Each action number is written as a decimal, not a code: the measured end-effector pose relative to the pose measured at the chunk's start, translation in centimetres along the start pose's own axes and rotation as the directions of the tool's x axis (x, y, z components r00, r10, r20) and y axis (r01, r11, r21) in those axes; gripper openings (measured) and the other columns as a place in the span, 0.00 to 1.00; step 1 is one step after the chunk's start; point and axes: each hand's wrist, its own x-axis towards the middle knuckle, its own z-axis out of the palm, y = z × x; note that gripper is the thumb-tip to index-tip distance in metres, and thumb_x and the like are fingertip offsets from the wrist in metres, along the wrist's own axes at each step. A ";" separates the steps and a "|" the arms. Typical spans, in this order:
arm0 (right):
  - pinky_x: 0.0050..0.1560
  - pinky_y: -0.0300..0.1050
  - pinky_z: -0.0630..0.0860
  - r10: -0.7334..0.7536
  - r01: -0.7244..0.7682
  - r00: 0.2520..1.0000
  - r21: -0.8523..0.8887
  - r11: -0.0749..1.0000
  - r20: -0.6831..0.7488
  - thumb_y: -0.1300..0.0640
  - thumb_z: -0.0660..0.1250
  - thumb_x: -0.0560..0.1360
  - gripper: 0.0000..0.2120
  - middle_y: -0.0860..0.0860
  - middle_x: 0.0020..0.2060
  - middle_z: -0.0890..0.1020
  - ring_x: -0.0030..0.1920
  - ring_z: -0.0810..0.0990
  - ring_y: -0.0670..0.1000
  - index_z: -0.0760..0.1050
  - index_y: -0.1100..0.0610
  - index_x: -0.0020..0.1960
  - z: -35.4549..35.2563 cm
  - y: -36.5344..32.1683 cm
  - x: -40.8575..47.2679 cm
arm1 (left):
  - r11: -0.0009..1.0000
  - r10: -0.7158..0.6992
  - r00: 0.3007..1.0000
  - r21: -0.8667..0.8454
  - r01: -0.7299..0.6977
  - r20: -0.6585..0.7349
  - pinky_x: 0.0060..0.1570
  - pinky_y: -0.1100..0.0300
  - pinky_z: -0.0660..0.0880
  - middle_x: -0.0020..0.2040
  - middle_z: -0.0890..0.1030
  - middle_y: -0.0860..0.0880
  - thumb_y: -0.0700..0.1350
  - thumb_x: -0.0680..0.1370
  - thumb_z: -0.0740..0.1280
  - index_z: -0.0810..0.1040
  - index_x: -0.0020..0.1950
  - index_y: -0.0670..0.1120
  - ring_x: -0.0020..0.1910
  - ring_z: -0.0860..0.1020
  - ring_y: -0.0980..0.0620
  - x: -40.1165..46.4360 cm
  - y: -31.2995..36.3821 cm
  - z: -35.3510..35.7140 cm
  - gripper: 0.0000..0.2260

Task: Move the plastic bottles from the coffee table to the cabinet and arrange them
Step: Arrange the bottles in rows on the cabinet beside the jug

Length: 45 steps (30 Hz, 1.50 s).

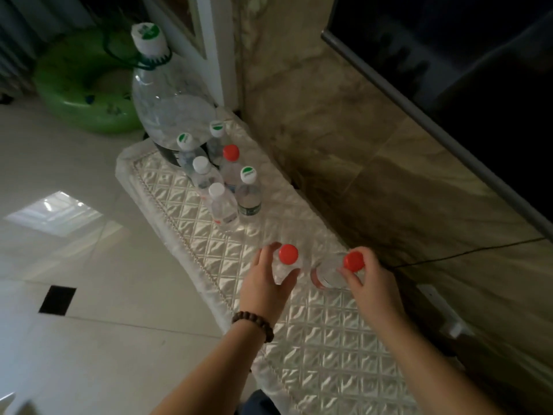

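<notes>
Two bare hands reach forward and down over a long cabinet surface [314, 348] covered with a quilted, shiny white cloth, seen from the head camera. The left hand [266, 283], with a dark wooden bead bracelet [253, 324] on its wrist, curls its fingers and thumb round the shoulder of a clear plastic bottle with a red cap [288, 262], which stands upright on the cloth. The right hand [369, 280] pinches a second clear plastic bottle with a red cap [335, 272] near its neck, thumb and fingertips closing just under the cap; this bottle leans a little toward the left one. The two held bottles sit near each other but do not touch. Both forearms stretch out from the bottom of the view, roughly parallel, wrists slightly bent downward.

Farther along the same surface stands a cluster of small clear plastic bottles [227, 187] in two loose rows, some with white-and-green caps, two with plain white caps, one with a red cap. Behind them, at the far end, rises a large clear water jug with a white-and-green cap and a dark green handle [167, 106]. A green inflatable swim ring [74, 94] lies on the pale tiled floor [74, 339] beyond. A dark flat screen [466, 94] hangs on the brown marbled wall [329, 130] at the right.
</notes>
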 end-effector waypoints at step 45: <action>0.58 0.44 0.70 -0.619 0.645 0.734 -0.002 0.764 0.279 0.56 0.66 0.76 0.20 0.51 0.64 0.74 0.62 0.73 0.53 0.70 0.53 0.68 7.4 -24.7 13.2 | 0.974 -0.173 0.932 0.086 0.210 -0.319 0.62 0.44 0.70 0.69 0.70 0.50 0.62 0.77 0.55 0.66 0.71 0.51 0.67 0.69 0.49 9.2 -7.3 -12.6 0.26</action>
